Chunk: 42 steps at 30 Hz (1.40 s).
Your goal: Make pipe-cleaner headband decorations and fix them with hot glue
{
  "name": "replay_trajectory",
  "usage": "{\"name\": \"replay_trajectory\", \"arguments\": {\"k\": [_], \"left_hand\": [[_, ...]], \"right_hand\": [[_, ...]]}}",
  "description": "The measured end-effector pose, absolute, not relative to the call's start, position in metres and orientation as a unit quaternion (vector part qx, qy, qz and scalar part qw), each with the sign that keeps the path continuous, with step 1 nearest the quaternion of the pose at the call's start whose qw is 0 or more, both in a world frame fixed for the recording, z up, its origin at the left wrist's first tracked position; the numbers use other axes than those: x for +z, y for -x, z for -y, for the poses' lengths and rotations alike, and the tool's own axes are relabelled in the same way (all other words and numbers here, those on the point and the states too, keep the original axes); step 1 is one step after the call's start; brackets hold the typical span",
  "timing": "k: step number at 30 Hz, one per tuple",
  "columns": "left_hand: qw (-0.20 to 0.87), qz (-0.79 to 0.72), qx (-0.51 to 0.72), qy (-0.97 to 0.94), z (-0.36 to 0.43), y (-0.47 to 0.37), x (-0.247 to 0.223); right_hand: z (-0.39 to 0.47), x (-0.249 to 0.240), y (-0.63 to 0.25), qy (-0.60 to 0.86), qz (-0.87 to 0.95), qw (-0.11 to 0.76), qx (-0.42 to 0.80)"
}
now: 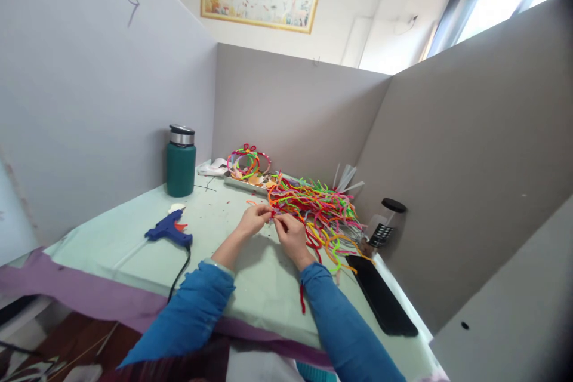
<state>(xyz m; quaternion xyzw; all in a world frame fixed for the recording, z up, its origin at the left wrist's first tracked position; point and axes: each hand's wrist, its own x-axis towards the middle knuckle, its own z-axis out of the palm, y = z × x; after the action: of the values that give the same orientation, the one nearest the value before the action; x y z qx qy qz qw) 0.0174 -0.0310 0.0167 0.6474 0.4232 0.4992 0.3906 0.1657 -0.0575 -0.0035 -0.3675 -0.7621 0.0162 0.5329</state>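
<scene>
Both hands meet at mid-table, fingertips pinched close together. Between them shows a small bit of red pipe cleaner (pixel 273 213), partly hidden by the fingers. My left hand (pixel 253 220) is closed on its left side, and my right hand (pixel 292 239) is closed on its right side. Just beyond the hands lies a large tangled heap of coloured pipe cleaners (pixel 317 200). Yellow and orange loops (pixel 333 245) spill from the heap to the right of my right hand. A red pipe cleaner end (pixel 302 299) pokes out beside my right forearm.
A blue glue gun (pixel 170 228) with its cord lies at left, near a green bottle (pixel 181 164). Behind are a tray (pixel 244 185) and coloured pipe-cleaner rings (pixel 249 162). At right are clear glue sticks (pixel 345 179), a black-lidded container (pixel 385 224) and a black phone (pixel 382 295). Partitions surround the table.
</scene>
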Motion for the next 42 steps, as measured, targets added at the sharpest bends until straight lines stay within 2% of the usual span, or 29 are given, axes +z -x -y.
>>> {"name": "replay_trajectory", "arguments": {"k": [11, 18, 28, 42], "left_hand": [[0.402, -0.413, 0.499, -0.647, 0.039, -0.018, 0.023], [0.340, -0.391, 0.514, -0.684, 0.033, -0.016, 0.018], [0.340, -0.388, 0.500, -0.695, 0.025, -0.018, 0.008], [0.292, -0.420, 0.478, -0.714, 0.030, -0.017, 0.011]], "right_hand": [[0.048, -0.006, -0.166, 0.413, 0.699, 0.556, 0.177], [0.049, -0.007, -0.167, 0.413, 0.698, 0.561, 0.167], [0.055, -0.001, -0.168, 0.382, 0.711, 0.587, 0.065], [0.055, -0.002, -0.168, 0.392, 0.703, 0.584, 0.107]]}}
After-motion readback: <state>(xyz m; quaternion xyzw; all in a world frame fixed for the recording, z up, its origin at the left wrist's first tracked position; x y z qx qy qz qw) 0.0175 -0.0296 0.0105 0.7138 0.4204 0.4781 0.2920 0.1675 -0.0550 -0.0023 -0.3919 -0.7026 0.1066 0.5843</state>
